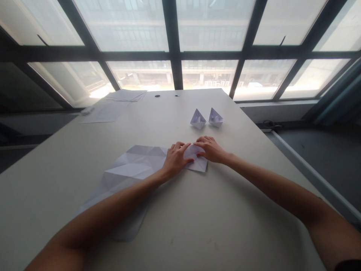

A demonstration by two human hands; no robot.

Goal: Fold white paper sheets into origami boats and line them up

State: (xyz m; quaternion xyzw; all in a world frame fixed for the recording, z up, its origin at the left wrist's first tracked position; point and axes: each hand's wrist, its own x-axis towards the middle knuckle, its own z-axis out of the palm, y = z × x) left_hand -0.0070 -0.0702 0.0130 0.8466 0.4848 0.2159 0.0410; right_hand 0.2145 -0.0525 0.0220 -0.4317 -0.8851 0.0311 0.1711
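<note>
A small folded white paper piece [197,161] lies flat on the table [214,218] in front of me. My left hand [175,158] rests on its left part, fingers curled and pressing down, thumb laid across the paper. My right hand [210,149] presses on its upper right part with fingers together. A large creased white sheet [132,169] lies spread out under my left forearm, to the left of the small piece. Beyond my hands stand two finished paper boats [198,119] [215,117], side by side.
Loose white sheets [125,95] and another flat sheet [103,113] lie at the table's far left. Two small dark holes [157,96] sit near the far edge. Large windows with dark frames rise behind the table. The table's right edge drops to a dark floor.
</note>
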